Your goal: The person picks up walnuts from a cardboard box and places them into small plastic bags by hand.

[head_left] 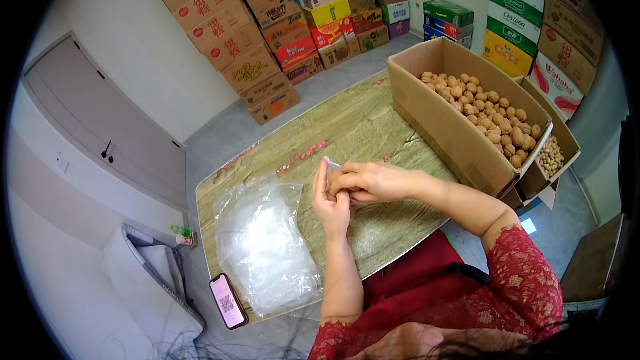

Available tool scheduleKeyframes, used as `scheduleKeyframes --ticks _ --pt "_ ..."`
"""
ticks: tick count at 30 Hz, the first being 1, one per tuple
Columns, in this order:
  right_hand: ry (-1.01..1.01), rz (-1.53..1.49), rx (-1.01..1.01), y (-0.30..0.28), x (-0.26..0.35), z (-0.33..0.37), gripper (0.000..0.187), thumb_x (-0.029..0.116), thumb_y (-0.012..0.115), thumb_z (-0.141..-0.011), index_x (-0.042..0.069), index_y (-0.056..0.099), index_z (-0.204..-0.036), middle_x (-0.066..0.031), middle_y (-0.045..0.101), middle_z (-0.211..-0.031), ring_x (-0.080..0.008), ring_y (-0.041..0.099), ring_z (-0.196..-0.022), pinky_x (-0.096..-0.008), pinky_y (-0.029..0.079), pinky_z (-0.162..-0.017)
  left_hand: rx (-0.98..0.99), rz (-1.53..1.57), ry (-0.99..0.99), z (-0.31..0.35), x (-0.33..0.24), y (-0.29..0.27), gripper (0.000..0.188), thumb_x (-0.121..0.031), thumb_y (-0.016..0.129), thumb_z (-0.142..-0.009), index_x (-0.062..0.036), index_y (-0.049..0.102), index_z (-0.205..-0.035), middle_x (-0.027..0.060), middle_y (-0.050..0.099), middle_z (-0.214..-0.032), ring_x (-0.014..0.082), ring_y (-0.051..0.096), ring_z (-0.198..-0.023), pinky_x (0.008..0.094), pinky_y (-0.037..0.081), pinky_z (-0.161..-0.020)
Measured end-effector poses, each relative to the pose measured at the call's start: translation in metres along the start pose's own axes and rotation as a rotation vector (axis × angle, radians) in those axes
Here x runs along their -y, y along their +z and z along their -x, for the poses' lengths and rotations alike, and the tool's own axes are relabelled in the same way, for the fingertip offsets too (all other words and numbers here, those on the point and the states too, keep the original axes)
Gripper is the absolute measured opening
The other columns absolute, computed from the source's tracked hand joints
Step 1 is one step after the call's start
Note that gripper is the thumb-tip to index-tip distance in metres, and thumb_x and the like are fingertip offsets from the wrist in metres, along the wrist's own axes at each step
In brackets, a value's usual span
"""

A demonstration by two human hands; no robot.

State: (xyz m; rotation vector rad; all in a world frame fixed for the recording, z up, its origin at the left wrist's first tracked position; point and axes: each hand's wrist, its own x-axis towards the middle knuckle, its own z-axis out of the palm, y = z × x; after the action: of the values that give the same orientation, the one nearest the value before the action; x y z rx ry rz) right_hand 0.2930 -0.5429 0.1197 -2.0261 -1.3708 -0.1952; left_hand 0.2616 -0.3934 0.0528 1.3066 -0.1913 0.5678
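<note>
Both hands meet above the tabletop (pixel 373 127): the left hand (pixel 331 203) has its fingers (pixel 319 187) curled shut around a small clear bag (pixel 333 172), and the right hand (pixel 373 182) pinches closed on the same bag from the other side. A stack of plastic bags (pixel 263 243) lies just left of the fingers with a phone (pixel 228 301) beyond it, and the box of walnuts (pixel 490 120) sits to their right.

Small clear plastic bag (pixel 331 172), apparently holding walnuts, is held upright above the table.

Both hands' fingers (pixel 347 183) hide most of the small clear bag (pixel 331 168).
</note>
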Motion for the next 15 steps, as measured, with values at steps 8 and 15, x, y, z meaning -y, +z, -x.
scheduleKeyframes --ticks 8,15 --pt "0.376 -0.146 0.188 -0.002 -0.008 -0.011 0.037 0.009 0.065 -0.079 0.005 0.057 -0.115 -0.0137 0.062 -0.077 -0.0338 0.064 -0.072 -0.0422 0.051 -0.064 0.082 -0.067 -0.083 0.0 0.006 -0.007 0.061 0.014 0.042 -0.077 0.0017 0.048 -0.136 0.0119 0.051 -0.133 0.0071 0.061 -0.075 0.0191 0.05 -0.06" --pt "0.406 0.099 0.129 -0.001 -0.004 -0.019 0.038 0.013 0.066 -0.078 0.003 0.058 -0.114 -0.0182 0.067 -0.085 -0.0375 0.066 -0.078 -0.0441 0.052 -0.067 0.084 -0.291 0.044 0.002 0.0 -0.001 0.061 0.014 0.043 -0.075 -0.0003 0.05 -0.134 0.0117 0.049 -0.135 0.0065 0.058 -0.064 0.0206 0.052 -0.052"
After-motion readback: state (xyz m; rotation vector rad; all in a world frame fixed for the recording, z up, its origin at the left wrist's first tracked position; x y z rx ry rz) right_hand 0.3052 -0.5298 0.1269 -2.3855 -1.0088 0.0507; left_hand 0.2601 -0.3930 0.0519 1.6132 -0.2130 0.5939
